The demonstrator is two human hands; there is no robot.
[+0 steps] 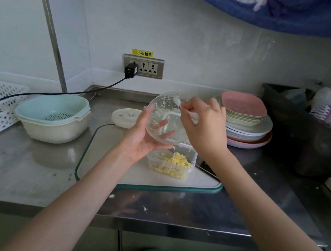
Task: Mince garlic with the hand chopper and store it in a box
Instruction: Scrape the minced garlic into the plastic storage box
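My left hand (144, 141) is holding the tipped chopper bowl (168, 118); my right hand (204, 123) is pinching a spoon (188, 112) inside it; the box (172, 161) of garlic (175, 163) is sitting under my hands.

1. You face a stainless-steel bench (20, 177) set into a corner of pale tiled walls (196, 42).
2. On the back wall you have a grey three-socket outlet panel (143, 66) under a yellow warning label (142, 53), with a black plug adapter (130, 70) in it.
3. The light is dim and soft.
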